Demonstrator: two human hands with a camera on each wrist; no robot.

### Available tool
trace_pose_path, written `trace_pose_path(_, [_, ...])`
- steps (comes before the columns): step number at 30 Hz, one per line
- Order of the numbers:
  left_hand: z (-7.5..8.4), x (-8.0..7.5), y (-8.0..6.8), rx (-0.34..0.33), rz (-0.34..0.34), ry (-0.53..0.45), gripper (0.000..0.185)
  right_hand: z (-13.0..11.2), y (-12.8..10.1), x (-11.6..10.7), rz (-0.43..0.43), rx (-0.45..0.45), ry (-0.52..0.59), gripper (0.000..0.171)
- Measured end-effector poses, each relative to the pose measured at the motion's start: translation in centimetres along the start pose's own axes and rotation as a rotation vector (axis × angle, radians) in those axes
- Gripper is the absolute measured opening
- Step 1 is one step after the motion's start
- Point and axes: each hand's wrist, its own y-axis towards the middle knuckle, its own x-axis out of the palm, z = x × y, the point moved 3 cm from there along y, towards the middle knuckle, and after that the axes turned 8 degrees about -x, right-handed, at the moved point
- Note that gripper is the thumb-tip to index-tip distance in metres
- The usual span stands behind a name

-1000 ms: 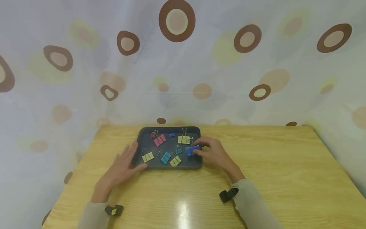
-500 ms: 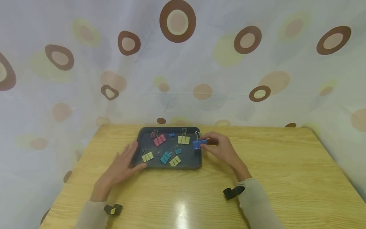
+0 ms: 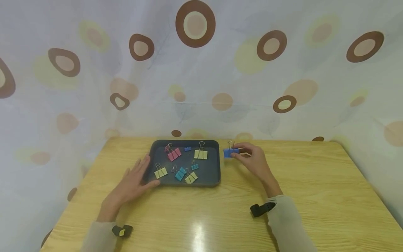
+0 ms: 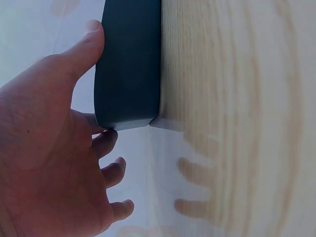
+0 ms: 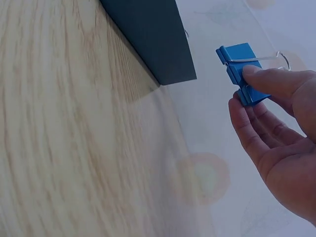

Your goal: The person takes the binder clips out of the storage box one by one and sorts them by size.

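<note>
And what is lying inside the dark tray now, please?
Inside the tray are three pale yellow clips, two teal clips, one small blue clip and at least one red clip. What lies directly beneath them is covered and cannot be seen.

Left wrist view: tray (image 4: 129,64) cut off at top edge, wall hiding its inside. Head view: right hand (image 3: 255,162) covers part of large blue clip (image 3: 227,153); small blue clip (image 3: 187,149) seemingly too small to detail.
</note>
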Motion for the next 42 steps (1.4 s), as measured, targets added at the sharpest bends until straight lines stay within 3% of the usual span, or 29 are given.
trace_pose_path(10, [-0.3,0.0,-0.3,-0.012,0.0,-0.005,0.1,2.9,-0.4,-1.0,0.028,0.102,-0.069,0.03])
trace_pose_path(20, [-0.7,0.1,-0.6,-0.022,-0.004,-0.01,0.101,4.4,-0.8,-1.4,-0.013,0.309,-0.122,0.028])
trace_pose_path(32, [-0.3,0.2,-0.1,-0.009,0.005,0.015,0.1,5.0,-1.3,-2.1,-0.051,0.334,-0.206,0.034])
trace_pose_path(42, [-0.3,0.2,0.1,-0.016,-0.005,0.02,0.101,5.1,-1.3,-2.2,-0.06,0.339,-0.202,0.035])
